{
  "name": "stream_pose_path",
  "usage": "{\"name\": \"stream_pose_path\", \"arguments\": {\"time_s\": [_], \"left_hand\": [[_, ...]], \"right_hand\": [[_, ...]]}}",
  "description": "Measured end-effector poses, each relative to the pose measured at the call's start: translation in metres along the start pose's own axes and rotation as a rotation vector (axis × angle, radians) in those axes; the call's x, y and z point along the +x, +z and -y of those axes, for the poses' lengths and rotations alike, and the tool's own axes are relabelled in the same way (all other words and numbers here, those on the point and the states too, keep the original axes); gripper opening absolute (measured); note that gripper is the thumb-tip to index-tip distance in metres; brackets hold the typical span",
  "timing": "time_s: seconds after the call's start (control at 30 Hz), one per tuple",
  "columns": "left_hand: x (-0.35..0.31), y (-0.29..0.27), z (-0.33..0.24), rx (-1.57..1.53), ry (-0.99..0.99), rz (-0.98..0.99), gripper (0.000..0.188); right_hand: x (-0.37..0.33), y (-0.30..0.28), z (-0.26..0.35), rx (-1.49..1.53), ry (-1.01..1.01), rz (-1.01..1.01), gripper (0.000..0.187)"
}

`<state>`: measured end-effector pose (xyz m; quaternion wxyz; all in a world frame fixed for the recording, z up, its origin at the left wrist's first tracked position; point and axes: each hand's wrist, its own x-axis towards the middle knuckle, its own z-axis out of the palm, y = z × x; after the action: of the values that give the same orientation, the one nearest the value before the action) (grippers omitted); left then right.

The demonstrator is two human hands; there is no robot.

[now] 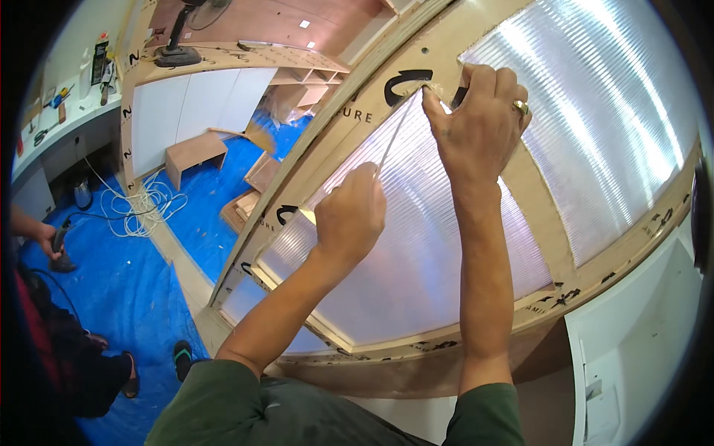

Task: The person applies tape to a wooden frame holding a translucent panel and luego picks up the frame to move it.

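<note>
A translucent ribbed panel (pixel 416 245) lies set in an opening of a light wooden frame (pixel 539 186). My left hand (pixel 351 215) is closed in a fist over the panel, around a thin pale rod-like strip (pixel 395 137). This strip slants up from the fist to the panel's far corner. At that corner my right hand (pixel 480 123) rests with bent fingers, its thumb tip against the strip's far end. Something dark shows under its fingers, too hidden to name. A ring (pixel 520 107) is on one of its fingers. Beyond the hand, a second ribbed panel (pixel 595 111) fills another opening.
Blue sheeting (pixel 134 290) covers the floor at left, with a coiled white cable (pixel 145 207) and a small wooden box (pixel 195 156). Another person's hand (pixel 48 241) holds a dark tool at far left. White shelving (pixel 632 334) stands at right; tools lie on a counter (pixel 63 115).
</note>
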<state>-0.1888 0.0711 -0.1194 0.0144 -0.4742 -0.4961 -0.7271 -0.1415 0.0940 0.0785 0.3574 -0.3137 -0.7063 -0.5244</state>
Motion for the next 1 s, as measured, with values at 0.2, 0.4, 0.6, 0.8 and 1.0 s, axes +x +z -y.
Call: {"name": "stream_pose_path", "arguments": {"time_s": [0.2, 0.4, 0.6, 0.8, 1.0], "left_hand": [[-0.027, -0.039, -0.028, -0.185, 0.108, -0.082, 0.044], [-0.001, -0.013, 0.017, -0.078, 0.013, -0.153, 0.053], [0.026, 0.0, 0.011, 0.014, 0.292, -0.224, 0.063], [0.057, 0.0, -0.012, 0.154, 0.363, -0.232, 0.066], [0.06, 0.001, -0.009, 0.206, 0.373, -0.226, 0.061]], "right_hand": [[-0.002, 0.0, -0.004, -0.051, -0.077, -0.007, 0.052], [0.0, -0.002, -0.004, -0.039, -0.066, 0.009, 0.051], [-0.002, -0.002, -0.002, -0.065, -0.052, 0.002, 0.051], [-0.001, -0.005, -0.001, -0.049, -0.046, -0.023, 0.053], [0.002, -0.003, -0.006, 0.034, -0.038, 0.006, 0.053]]}}
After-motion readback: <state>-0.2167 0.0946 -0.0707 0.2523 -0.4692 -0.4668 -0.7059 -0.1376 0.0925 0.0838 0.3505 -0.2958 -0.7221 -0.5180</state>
